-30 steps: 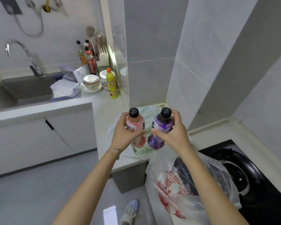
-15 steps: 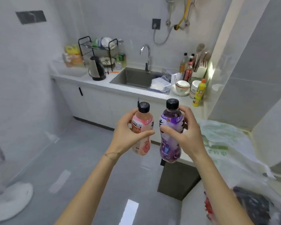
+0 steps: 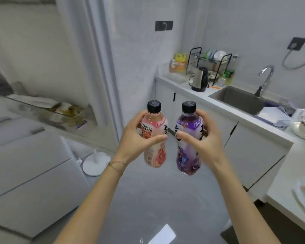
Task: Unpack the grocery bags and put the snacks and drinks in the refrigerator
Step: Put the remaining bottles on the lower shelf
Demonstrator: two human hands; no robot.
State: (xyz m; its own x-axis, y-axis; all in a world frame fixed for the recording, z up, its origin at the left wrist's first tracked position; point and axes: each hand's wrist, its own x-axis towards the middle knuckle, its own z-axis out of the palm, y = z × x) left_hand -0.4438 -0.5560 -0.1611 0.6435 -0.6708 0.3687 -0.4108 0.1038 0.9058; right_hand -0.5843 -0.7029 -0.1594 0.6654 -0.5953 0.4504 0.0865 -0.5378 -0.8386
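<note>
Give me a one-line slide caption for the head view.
Left hand grips a pink bottle, right hand a purple bottle, both capped and upright above the floor, sink to the right.

Two bare forearms (image 3: 88, 205) enter from the lower edge of the frame. Left wrist, lower centre-left: one thin gold-toned chain bracelet (image 3: 117, 163). Left hand (image 3: 137, 136) and right hand (image 3: 202, 140): bare, without rings.

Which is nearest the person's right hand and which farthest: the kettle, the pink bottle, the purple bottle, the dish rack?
1. The purple bottle: gripped by the right hand itself.
2. The pink bottle: just to the left, held in the left hand.
3. The kettle: on the counter ahead, to the right.
4. The dish rack: behind the kettle, farthest back.
</note>
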